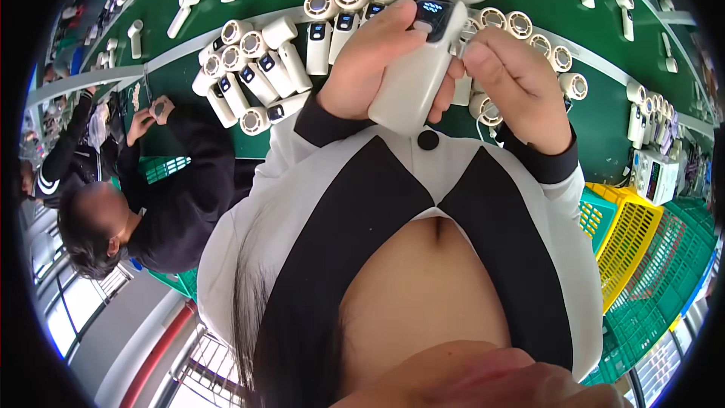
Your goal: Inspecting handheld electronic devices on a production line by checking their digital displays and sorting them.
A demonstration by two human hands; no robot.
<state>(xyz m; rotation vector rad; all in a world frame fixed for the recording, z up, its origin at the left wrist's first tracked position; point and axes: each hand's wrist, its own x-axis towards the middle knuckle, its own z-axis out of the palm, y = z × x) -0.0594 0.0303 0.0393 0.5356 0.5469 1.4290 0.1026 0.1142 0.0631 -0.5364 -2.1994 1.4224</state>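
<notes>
Gripping a white handheld fan by its handle, the left hand is wrapping its fingers round the body while the thumb is resting by the small lit screen near the fan's head. The right hand is closing on the same fan from the other side, fingers curled against the handle's edge (whether it is pinching something small there is not clear). The fan is sitting upright between both hands, just above the person's chest. Beyond it, a cluster of similar white fans is lying on the green worktable. To the left, another person's hands are working at that table. Yellow and green crates are standing at the right.
</notes>
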